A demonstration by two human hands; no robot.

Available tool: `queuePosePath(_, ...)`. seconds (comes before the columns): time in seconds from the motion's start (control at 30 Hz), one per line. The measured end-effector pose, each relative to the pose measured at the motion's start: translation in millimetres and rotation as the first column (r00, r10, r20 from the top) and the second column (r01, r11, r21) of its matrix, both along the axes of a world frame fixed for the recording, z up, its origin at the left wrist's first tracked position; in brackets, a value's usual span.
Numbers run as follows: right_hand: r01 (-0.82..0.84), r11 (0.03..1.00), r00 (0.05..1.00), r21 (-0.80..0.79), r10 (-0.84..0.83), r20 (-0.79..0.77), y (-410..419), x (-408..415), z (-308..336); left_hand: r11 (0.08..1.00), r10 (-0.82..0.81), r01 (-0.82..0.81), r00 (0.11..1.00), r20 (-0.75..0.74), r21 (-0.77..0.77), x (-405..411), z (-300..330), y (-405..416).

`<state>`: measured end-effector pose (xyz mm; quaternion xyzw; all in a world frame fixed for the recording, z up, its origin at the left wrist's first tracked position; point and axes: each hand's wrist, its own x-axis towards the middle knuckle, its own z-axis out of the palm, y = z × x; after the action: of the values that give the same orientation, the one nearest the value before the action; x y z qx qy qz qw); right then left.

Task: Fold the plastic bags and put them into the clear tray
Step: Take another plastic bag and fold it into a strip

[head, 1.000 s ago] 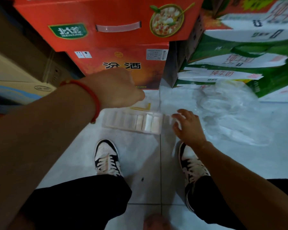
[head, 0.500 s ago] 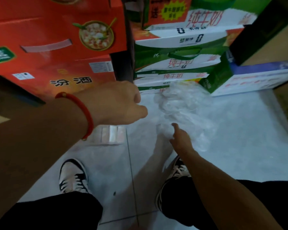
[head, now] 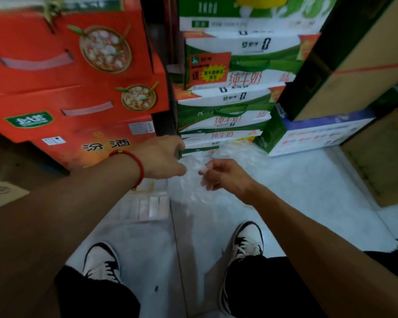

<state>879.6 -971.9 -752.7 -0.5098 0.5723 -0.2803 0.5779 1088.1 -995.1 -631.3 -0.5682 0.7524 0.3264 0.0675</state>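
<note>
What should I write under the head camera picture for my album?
Both hands, left hand and right hand, hold a clear plastic bag above the tiled floor, beside the clear tray.

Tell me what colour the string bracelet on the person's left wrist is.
Red, with a small gold bead; the thin string bracelet shows best in the head view, the only one.
</note>
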Motion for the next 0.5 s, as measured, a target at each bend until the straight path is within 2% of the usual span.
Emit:
queuePosePath(0.1, -0.097, 0.993, 0.991, -0.066, 0.103, 0.083, 2.4, -1.3, 70.8, 1.0, 0.03, -0.027, 0.975, -0.22, 0.014, 1.2, 11.3, 12.2)
queuePosePath(0.2, -0.132, 0.982, 0.986, -0.133, 0.144, 0.083, 6.8, -8.4, 129.3, 0.986, 0.106, -0.154, 0.877, -0.469, -0.064, 0.7, 22.2, 19.1)
queuePosePath(0.3, -0.088, 0.98, 0.993, -0.177, 0.1, 0.056, 10.2, -19.7, 172.0, 0.959, 0.191, -0.282, 0.728, -0.659, -0.033, 4.1, 36.5, 25.7)
queuePosePath(0.4, -0.009, 0.974, 0.999, -0.225, 0.018, 0.039, 8.0, -29.9, 199.8, 0.925, 0.265, -0.38, 0.591, -0.762, 0.027, 6.9, 47.8, 32.5)
queuePosePath(0.47, 0.054, 0.97, 0.997, -0.239, -0.039, 0.065, 5.2, -30.7, 210.5, 0.883, 0.359, -0.453, 0.478, -0.801, 0.124, 6.6, 58.9, 38.2)
queuePosePath(0.5, 0.091, 0.967, 0.993, -0.239, -0.071, 0.089, 3.7, -28.5, 213.5, 0.867, 0.419, -0.445, 0.407, -0.812, 0.225, 6.5, 64.9, 41.8)
